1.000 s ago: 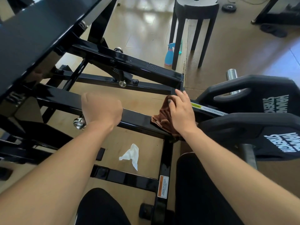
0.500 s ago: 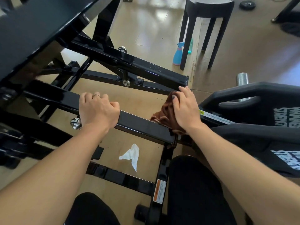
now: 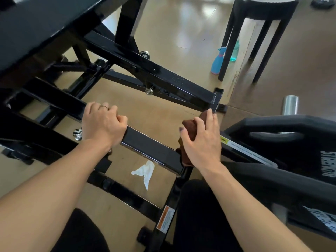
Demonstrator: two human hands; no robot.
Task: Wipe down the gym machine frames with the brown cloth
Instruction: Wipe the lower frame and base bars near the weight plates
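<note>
The brown cloth (image 3: 190, 127) is bunched up, running up-down mid-frame; right hand (image 3: 203, 140) is gripping it, left hand (image 3: 101, 124) is curling round the black frame bar (image 3: 151, 148).

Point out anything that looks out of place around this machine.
A crumpled white tissue lies on the floor under the black frame bar, between the hands; it looks like dropped litter. A blue spray bottle stands on the floor by the stool leg, upright, nothing spilled.
</note>
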